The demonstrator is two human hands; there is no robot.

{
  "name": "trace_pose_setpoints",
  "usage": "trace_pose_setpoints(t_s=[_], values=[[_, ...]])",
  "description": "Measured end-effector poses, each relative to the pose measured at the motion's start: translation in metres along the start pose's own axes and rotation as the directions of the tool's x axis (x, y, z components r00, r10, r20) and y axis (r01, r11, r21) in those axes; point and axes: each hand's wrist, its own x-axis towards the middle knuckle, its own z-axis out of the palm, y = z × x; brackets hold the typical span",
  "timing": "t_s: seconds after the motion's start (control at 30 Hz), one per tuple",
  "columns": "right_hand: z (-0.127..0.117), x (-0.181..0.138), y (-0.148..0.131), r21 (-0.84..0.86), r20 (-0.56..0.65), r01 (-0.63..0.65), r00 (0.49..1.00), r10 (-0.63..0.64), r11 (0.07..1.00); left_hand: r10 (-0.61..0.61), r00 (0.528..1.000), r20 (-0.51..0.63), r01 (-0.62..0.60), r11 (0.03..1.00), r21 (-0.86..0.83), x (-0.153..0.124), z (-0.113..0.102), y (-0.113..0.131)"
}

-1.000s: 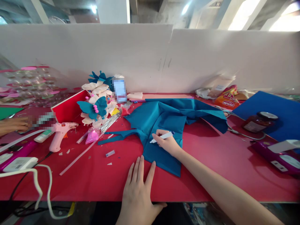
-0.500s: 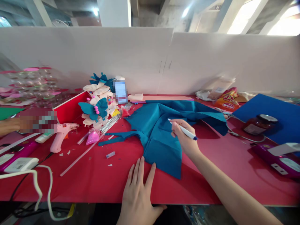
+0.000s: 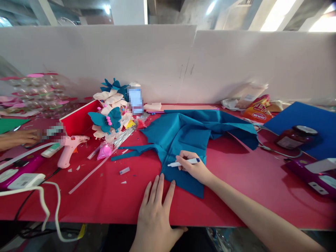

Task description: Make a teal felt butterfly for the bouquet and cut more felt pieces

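- Teal felt sheet (image 3: 183,140) spread crumpled over red table (image 3: 236,182), one pointed flap hanging toward the near edge.
- Right hand (image 3: 193,168) pinched shut around white marker (image 3: 183,162), blue cap pointing right, tip low over the felt's lower flap.
- Left hand (image 3: 154,210) flat, fingers spread open, pressing the table right beside the felt's corner, gripping nothing.
- Half a second back: marker lifted higher up near the felt's middle; now dropped down to the flap again.
- Off to the left: pink glue gun (image 3: 68,148), smooth plastic, plus soft felt flowers (image 3: 109,117).
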Motion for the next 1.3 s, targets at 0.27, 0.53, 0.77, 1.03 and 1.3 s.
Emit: trace_pose_setpoints(t_s=[0.27, 0.53, 0.77, 1.03, 1.3], values=[[0.001, 0.001, 0.003, -0.039, -0.083, -0.023, 0.996, 0.019, 0.999, 0.007, 1.000, 0.009, -0.007, 1.000, 0.029, 0.000, 0.000, 0.001], [0.002, 0.003, 0.006, 0.025, -0.090, -0.048, 0.995, 0.050, 0.999, 0.006, 1.000, 0.018, -0.006, 1.000, 0.026, -0.001, 0.000, -0.001], [-0.009, 0.008, -0.010, 0.360, -0.211, 0.045, 0.977, 0.035, 0.932, 0.035, 0.999, -0.006, -0.035, 0.998, 0.046, 0.000, 0.001, -0.001], [0.010, 0.030, 0.000, -0.073, -0.059, 0.005, 0.998, -0.009, 0.997, 0.017, 1.000, -0.010, -0.017, 1.000, 0.004, 0.000, 0.003, -0.002], [0.010, 0.028, 0.005, -0.143, -0.141, 0.067, 0.986, -0.087, 0.987, 0.004, 1.000, 0.008, -0.004, 1.000, 0.007, 0.000, 0.002, -0.001]])
